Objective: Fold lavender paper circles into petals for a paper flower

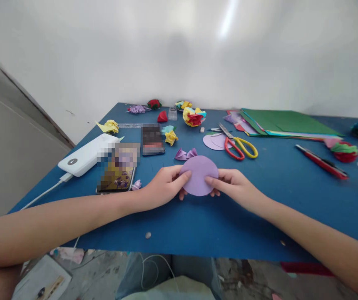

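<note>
A flat purple paper circle (199, 177) is held up over the blue table between my two hands. My left hand (169, 183) pinches its left edge, thumb on the front and fingers behind. At the right edge my right hand (230, 183) grips it the same way. Just behind the circle lie small folded purple paper pieces (185, 154). More purple paper circles (215, 141) rest farther back, partly under scissors (239, 143) with one red and one yellow handle. A yellow folded paper flower (170, 138) sits behind and left of the held circle.
A smartphone (118, 168), a second phone (152, 140) and a white power bank (88, 155) with a cable lie left. Colored paper sheets (288, 121) are stacked at the back right, with a red utility knife (322, 162) in front. Paper flowers (194, 117) stand near the wall.
</note>
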Demonstrator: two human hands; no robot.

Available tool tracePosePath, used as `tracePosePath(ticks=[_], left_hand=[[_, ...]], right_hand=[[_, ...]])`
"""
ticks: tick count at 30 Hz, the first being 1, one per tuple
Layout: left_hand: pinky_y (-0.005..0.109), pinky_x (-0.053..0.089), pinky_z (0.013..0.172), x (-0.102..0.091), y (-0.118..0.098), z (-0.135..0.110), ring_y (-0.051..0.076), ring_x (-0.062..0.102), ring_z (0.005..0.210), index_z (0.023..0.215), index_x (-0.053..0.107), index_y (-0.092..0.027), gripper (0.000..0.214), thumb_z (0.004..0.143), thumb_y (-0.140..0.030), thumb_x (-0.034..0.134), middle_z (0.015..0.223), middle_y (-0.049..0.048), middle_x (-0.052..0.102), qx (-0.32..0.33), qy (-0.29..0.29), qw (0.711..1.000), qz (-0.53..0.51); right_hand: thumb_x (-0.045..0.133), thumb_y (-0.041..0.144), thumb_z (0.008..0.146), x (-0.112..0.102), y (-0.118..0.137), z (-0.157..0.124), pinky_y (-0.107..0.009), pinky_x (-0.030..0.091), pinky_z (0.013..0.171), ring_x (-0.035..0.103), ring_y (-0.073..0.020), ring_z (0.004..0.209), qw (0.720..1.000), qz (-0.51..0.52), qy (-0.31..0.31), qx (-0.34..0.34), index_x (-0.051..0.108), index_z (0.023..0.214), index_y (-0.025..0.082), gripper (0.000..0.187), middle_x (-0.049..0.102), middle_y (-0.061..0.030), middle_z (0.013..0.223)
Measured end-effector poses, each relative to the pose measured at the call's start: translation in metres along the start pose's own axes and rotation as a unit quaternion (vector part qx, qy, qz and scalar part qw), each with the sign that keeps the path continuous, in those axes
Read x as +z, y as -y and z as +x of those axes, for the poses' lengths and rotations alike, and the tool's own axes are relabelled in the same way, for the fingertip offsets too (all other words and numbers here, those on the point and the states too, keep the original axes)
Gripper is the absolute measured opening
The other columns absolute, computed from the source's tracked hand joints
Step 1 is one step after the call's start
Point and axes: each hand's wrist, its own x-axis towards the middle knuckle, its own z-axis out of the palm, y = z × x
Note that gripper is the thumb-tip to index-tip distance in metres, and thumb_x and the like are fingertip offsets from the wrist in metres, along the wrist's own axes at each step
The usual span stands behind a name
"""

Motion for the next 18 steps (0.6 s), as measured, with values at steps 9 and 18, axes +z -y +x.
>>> tracePosePath(ticks=[9,18], left_hand=[[0.016,0.034,0.037,0.0001,0.0007,0.0016,0.012,0.059,0.048,0.079,0.05,-0.011,0.03,0.088,-0.037,0.041,0.061,0.0054,0.061,-0.027,0.013,0.993,-0.112],[0.019,0.04,0.041,-0.0043,0.0058,0.0074,0.019,0.064,0.061,0.093,0.054,-0.009,0.026,0.082,-0.029,0.043,0.067,0.0089,0.064,-0.012,0.026,0.98,-0.197]], right_hand=[[0.051,0.046,0.082,-0.0018,0.0008,0.0025,-0.022,0.041,0.053,0.048,-0.0098,0.055,1.0,-0.006,-0.007,-0.03,0.063,0.079,0.015,0.033,0.055,-0.0001,0.062],[0.044,0.025,0.085,-0.0071,-0.0029,0.0005,-0.025,0.047,0.058,0.054,-0.0115,0.061,0.987,-0.106,-0.042,-0.109,0.06,0.113,0.021,0.033,0.064,-0.0017,0.079]])
